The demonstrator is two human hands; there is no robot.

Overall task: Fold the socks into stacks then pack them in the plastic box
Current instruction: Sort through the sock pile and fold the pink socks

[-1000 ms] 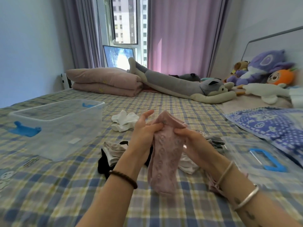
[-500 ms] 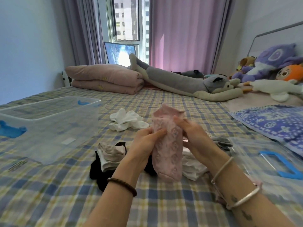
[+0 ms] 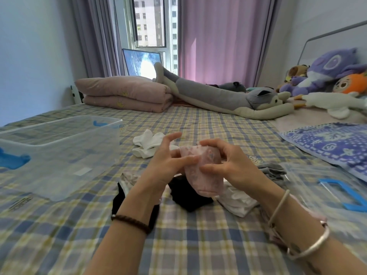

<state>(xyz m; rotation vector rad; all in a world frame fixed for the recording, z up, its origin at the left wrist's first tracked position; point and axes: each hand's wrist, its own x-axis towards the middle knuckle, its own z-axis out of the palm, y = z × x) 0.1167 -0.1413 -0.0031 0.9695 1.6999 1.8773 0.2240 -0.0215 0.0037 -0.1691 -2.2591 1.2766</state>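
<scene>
Pink patterned fabric sock (image 3: 204,175), folded, held just above checked bed (image 3: 198,245), left hand (image 3: 165,167) and right hand (image 3: 233,167) fingers clamped on it, clear rectangular plastic box (image 3: 59,167) at nine o'clock.

One plastic box (image 3: 59,159), one lid (image 3: 309,181), one pink sock bundle (image 3: 202,175), one white sock heap (image 3: 147,143), two black sock clumps (image 3: 188,197) (image 3: 118,201), one grey sock pile (image 3: 272,169), one folded quilt (image 3: 123,96).

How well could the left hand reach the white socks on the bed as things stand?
Probably yes. The white socks lie on the bed just beyond the left hand, nothing between them. But that hand and the right hand both hold the pink sock, so it must let go first.
</scene>
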